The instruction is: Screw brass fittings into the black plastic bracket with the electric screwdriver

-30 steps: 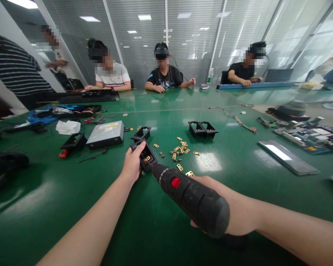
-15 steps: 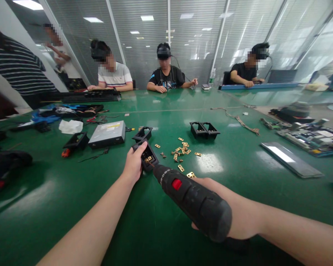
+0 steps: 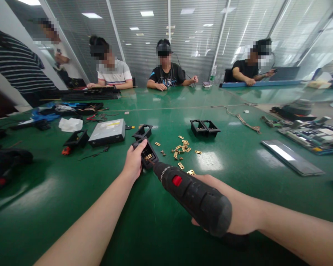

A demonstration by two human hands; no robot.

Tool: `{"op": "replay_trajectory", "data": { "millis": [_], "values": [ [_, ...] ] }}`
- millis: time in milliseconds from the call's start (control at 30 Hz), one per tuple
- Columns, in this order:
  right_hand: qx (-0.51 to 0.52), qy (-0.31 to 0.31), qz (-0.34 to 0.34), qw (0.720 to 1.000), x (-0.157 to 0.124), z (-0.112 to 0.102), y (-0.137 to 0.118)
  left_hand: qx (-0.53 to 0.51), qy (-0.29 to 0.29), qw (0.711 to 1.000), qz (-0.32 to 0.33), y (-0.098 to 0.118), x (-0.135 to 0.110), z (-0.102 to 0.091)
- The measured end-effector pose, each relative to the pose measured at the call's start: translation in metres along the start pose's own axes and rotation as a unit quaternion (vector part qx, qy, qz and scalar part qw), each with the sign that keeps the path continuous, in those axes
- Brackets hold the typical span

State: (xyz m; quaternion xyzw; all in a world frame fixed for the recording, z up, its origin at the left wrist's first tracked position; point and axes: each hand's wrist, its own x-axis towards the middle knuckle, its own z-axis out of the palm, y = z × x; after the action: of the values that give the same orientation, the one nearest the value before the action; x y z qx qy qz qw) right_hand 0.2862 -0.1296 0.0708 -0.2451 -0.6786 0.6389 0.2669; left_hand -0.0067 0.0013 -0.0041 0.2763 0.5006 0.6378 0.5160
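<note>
My left hand [image 3: 133, 161] grips a black plastic housing [image 3: 145, 145], tilted toward me, with its thumb over the top rim. Small brass-coloured parts [image 3: 149, 156] sit inside that housing. In my right hand [image 3: 215, 184] is a black cordless drill [image 3: 192, 195] with a red switch on top; its body hides most of the fingers. The drill's bit points into the housing, by the brass parts; whether it touches a screw I cannot make out. Beyond the two hands lie loose brass plates [image 3: 181, 166] and small screws [image 3: 163, 152].
More black housings [image 3: 204, 127] stand farther back on the green table [image 3: 161, 229]. A grey disc drive [image 3: 107, 132] is at the left, a flat dark panel [image 3: 291, 157] and circuit boards [image 3: 316, 136] at the right. Several people sit across the table or stand at the left.
My hands, the housing and the drill stay almost in place. The view has shifted slightly. Across the table, the person at the right has raised one hand.
</note>
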Motion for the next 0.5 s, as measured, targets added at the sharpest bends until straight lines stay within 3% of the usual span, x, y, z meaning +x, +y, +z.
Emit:
{"op": "replay_trajectory", "data": {
  "millis": [500],
  "values": [
    [-0.005, -0.007, -0.038, 0.999, 0.0026, -0.0002, 0.0068, 0.017, 0.007, 1.000, -0.002, 0.0009, 0.0002, -0.0006]
  ]
}}
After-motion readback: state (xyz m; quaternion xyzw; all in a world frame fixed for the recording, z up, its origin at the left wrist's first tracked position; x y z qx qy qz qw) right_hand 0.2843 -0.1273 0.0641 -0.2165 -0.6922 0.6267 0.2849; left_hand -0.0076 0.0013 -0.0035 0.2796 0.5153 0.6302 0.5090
